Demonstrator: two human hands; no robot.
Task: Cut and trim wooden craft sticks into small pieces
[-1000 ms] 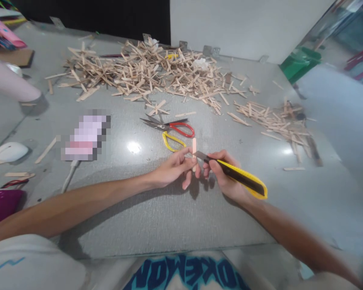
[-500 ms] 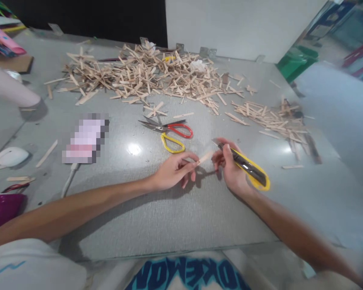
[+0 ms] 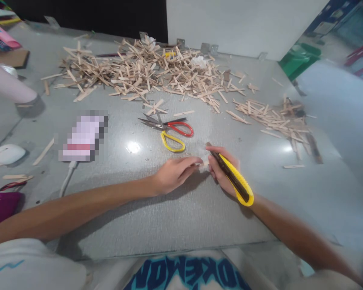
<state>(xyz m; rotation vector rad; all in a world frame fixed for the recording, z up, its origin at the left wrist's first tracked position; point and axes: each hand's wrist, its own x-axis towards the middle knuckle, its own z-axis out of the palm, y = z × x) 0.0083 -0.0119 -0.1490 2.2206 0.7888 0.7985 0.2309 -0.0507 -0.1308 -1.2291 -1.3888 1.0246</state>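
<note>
My left hand point(image 3: 175, 172) lies low over the grey table point(image 3: 157, 213), fingers pinched on a small wooden stick point(image 3: 203, 164) that is blurred and mostly hidden. My right hand point(image 3: 222, 169) is wrapped around a yellow and black utility knife point(image 3: 234, 179), its blade end pointing away from me, right beside the stick. The two hands almost touch. Red and yellow handled scissors point(image 3: 171, 131) lie open on the table just beyond my hands.
A big heap of wooden sticks point(image 3: 145, 74) covers the back of the table, with a smaller heap point(image 3: 278, 119) at the right. A white object point(image 3: 7, 153), loose sticks and a purple object point(image 3: 1, 205) lie at the left. Another person's sleeve point(image 3: 9, 86) shows far left.
The left hand dropped toward the table and the stick went from upright to low and flat. The right hand with the knife swung out, then came back close beside the stick.
</note>
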